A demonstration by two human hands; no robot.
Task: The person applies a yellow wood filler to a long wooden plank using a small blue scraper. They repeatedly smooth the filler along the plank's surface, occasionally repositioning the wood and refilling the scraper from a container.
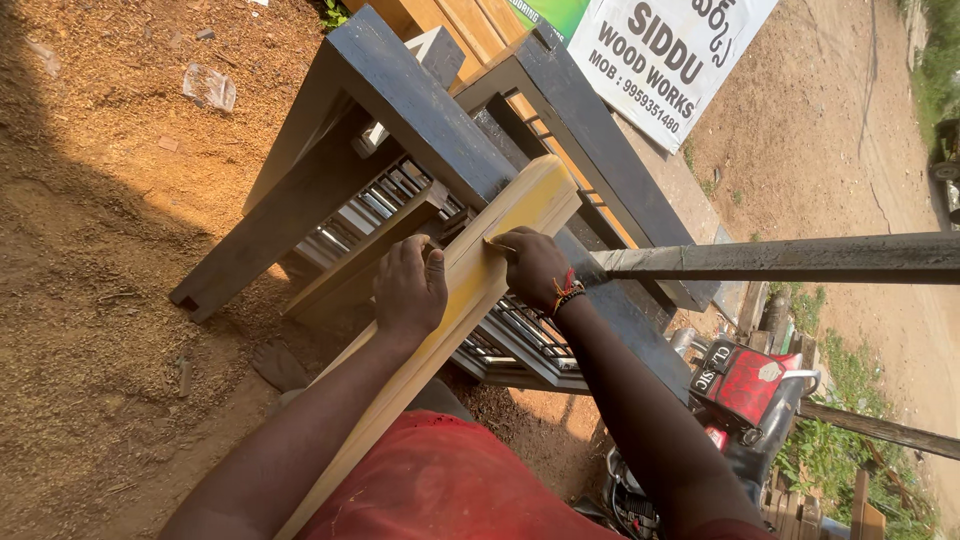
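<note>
While the pale yellow wooden plank [470, 290] is lying slantwise from the person's lap up to the dark tabletop [420, 100], both bare hands are resting on it. The left hand [410, 285] is lying palm down over the plank's left edge, fingers curled over the side in a loose grip on the wood, the forearm stretching straight up from the near edge. The right hand [535, 265] is pressing on the plank's right edge, its grip closed into a fist around something small that I cannot tell apart; a red and yellow thread band [567, 290] is circling its wrist. Smooth and flat, the plank is showing fine straight grain and a square-cut far end. Rough and matt, the dark-painted frame [300, 200] is standing on sawdust-strewn ground [90, 300], with slatted pieces lying beneath it. At near right a red motorcycle [745, 385] is standing, and a grey beam [800, 258] is crossing on the right.
</note>
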